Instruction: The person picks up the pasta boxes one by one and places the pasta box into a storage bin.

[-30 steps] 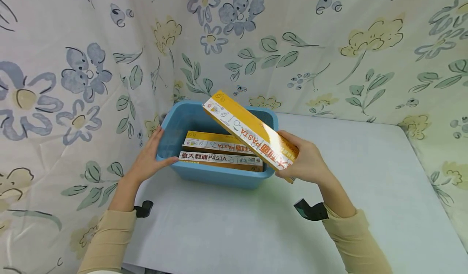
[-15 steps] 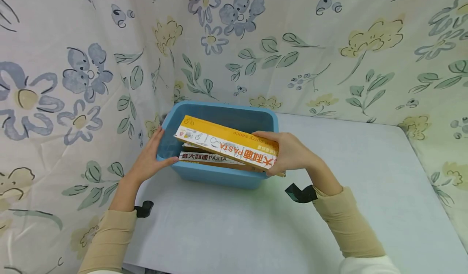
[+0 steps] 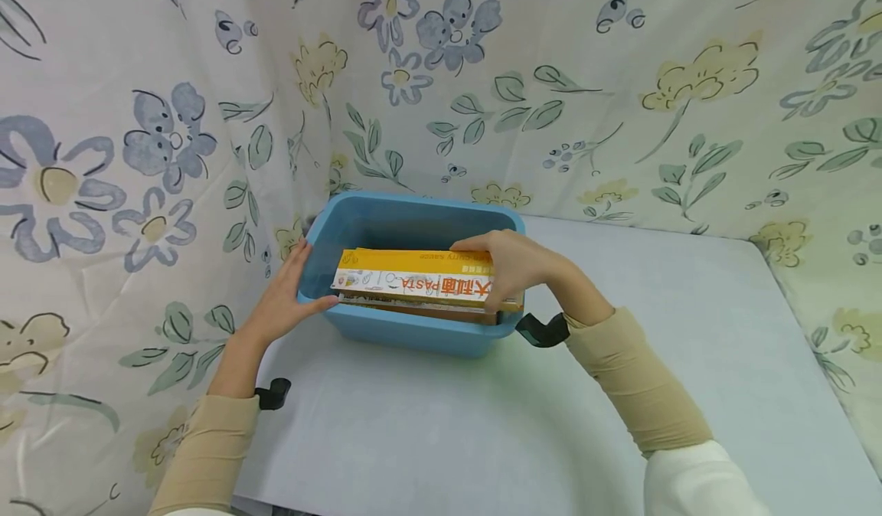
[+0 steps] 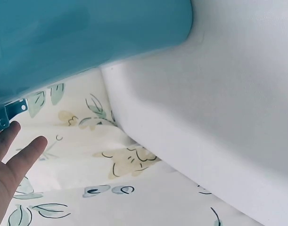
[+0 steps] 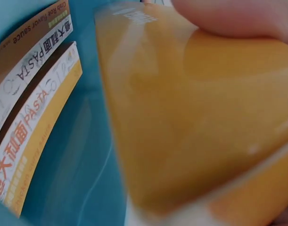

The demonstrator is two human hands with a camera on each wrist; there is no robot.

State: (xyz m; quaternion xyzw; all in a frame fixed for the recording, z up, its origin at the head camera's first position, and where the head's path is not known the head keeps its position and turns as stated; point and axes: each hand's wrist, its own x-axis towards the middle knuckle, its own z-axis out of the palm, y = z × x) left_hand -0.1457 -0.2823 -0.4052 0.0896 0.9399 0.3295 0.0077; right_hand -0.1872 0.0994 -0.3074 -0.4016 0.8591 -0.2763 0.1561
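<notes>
My right hand (image 3: 520, 259) pinches the right end of a yellow and white pasta box (image 3: 406, 275), thumb on the near side and fingers on the far side. The box lies lengthwise over the opening of a blue plastic bin (image 3: 406, 334), overlapping other boxes. In the right wrist view, a brown pasta box (image 5: 37, 47) and another yellow pasta box (image 5: 49, 101) stand inside, while the held one fills the right side. My left hand (image 3: 279, 294) rests against the bin's left end, thumb at the front rim. Its fingers (image 4: 28, 157) look straight in the left wrist view.
The bin stands on a white-covered table (image 3: 654, 347) near its back left. A floral curtain (image 3: 551, 133) hangs behind and along the left. A dark blue clip (image 4: 14, 112) shows at the bin's end. Black straps (image 3: 272, 395) are worn on both wrists.
My right hand has moved left and brought the pasta box from a steep slant above the bin down to nearly level over its opening. The left hand has stayed on the bin.
</notes>
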